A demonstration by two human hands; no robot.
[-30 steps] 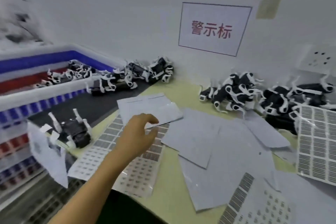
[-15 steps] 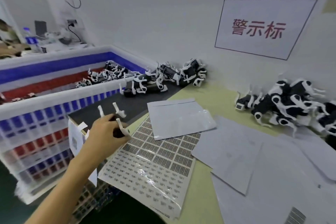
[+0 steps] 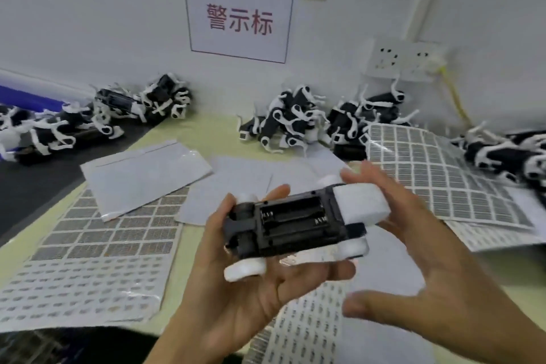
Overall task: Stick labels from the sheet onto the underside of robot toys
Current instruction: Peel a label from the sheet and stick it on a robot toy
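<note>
Left hand point(image 3: 251, 284), palm up, fingers curled under and round one robot toy point(image 3: 295, 221), gripping it from below near its black end; thumb lies along the near-left corner. Right hand point(image 3: 428, 260), fingers spread and only lightly bent, touches the toy's white end with its fingertips; whether it bears any weight cannot be told. Toy: held above the table point(image 3: 189, 139), between the two hands, belly up, black battery bay facing the camera; long axis runs left to right, tilted slightly up toward the right. No label shows on the exposed underside, and none can be seen on either hand. Label sheet, left point(image 3: 97, 248): flat on the table, just beside the left forearm, many small printed labels in rows. Label sheet, right point(image 3: 437, 162): lies beyond the right hand, partly lifted at its far edge. Judgement: the right hand is the free one and nearer the right sheet, so a label would most readily be picked there and brought across to the upturned belly, the left hand keeping the toy level. Other toys: heaps along the wall, left heap point(image 3: 118, 115), middle heap point(image 3: 298, 121). Blank backing papers point(image 3: 236, 180) lie scattered mid-table.
</note>
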